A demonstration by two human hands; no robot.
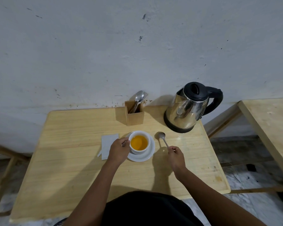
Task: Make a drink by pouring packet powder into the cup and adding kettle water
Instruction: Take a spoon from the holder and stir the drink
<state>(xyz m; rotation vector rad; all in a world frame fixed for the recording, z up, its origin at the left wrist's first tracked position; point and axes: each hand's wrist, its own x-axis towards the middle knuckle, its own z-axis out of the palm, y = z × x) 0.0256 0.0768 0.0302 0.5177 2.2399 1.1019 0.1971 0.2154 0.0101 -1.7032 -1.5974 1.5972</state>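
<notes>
- White cup point(138, 152) near the middle of the tabletop point(72, 152), a bit closer to the far edge than the near one, upright on a round white saucer point(151, 152).
- Inside the cup, bright orange drink point(139, 142), nearly up to the rim, smooth on top.
- At the cup's left side, left hand point(118, 150), fingers curled and pinching there; cup handle hidden behind the fingers.
- Just right of the saucer and not touching it, right hand point(176, 154), fingertips pinching the thin end of a shiny metal spoon point(162, 137).
- Spoon's round end pointing toward the far right corner, very low by the tabletop; touching or not, hard to tell.
- Flat white packet point(109, 142) just left of the saucer, partly under the left hand, with a small torn strip point(99, 154) beside its near end.
- Shiny silver kettle point(188, 106) with black lid, handle and base, upright at the far right corner, lid closed.
- Small wooden box point(135, 115) at the far edge, left of the kettle, with spoons and a fork point(139, 96) sticking up out of it.
- Pale, scuffed wall point(104, 46) right behind the far edge.
- Part of another wooden table point(271, 121) off to the right, apart from this one.
- Dark clothes point(145, 209) at the near edge, both bare arms reaching out over the tabletop.
</notes>
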